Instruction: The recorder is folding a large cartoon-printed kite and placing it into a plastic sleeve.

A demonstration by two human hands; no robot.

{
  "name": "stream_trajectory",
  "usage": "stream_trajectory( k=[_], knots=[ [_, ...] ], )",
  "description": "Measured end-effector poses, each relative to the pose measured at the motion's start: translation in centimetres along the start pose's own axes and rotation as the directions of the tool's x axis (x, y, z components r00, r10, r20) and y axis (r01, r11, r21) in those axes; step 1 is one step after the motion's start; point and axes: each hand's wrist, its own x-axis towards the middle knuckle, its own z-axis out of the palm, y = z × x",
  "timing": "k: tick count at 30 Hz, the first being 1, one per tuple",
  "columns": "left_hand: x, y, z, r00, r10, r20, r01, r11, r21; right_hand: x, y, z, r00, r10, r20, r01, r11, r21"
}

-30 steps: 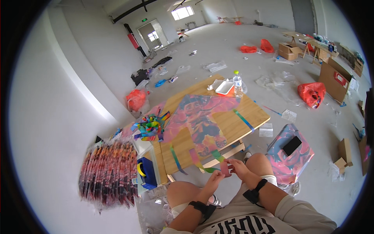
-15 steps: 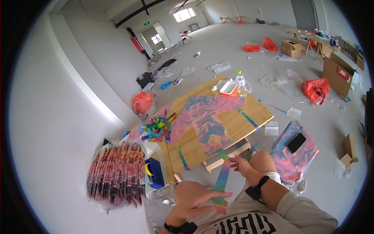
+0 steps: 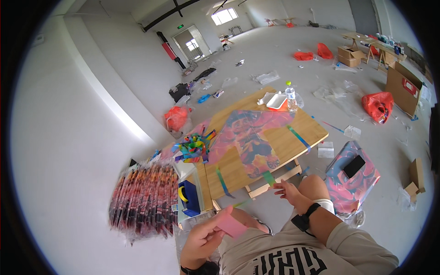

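Holding: left hand (image 3: pixel 205 238), nearest the lens, has its grip clamped on a flat pink piece (image 3: pixel 232 225), thumb on top, close to the person's lap.
Ribbon: a thin, glossy multicoloured strip (image 3: pixel 243 202) runs from that pink piece up toward the counter edge; whether the two are joined cannot be told.
Right hand: right hand (image 3: pixel 288 191) hangs just below the counter's near edge, fingers apart and loosely curled, gripping nothing; a dark watch band sits on the wrist.
Counter: a low counter (image 3: pixel 316 133) of pale, smooth wood on slatted legs, set at a slant to the view.
On the counter: a printed kite (image 3: pixel 250 137) lies flat with a blue-green tail strip (image 3: pixel 299 138) beside it; a curled pile of rainbow ribbons (image 3: pixel 194 147) sits at the left end, a clear plastic bottle (image 3: pixel 290 97) and a white tray (image 3: pixel 277 101) at the far end.
Left floor: shiny packed kites (image 3: pixel 144 201) stacked against the white wall.
Room: bare grey concrete floor, littered with red bags (image 3: pixel 378 104), cardboard boxes and plastic wrap, open doorway far back.
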Motion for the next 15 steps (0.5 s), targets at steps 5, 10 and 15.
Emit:
stream_trajectory(
  k=[5,10,15],
  knots=[
    [0.7,0.1,0.0,0.975,0.091,-0.201,-0.117,0.986,-0.120,0.0,0.0,0.3,0.999,0.032,0.011,-0.032,0.999,-0.031],
    [2.3,-0.8,-2.6,0.890,0.147,-0.431,-0.140,0.989,0.050,0.3,0.0,0.1,0.997,0.062,0.047,-0.059,0.997,-0.053],
    [4.8,0.1,-5.4,0.797,0.281,-0.534,-0.128,0.944,0.306,0.0,0.0,0.8,0.996,0.057,0.067,-0.051,0.995,-0.089]
  ],
)
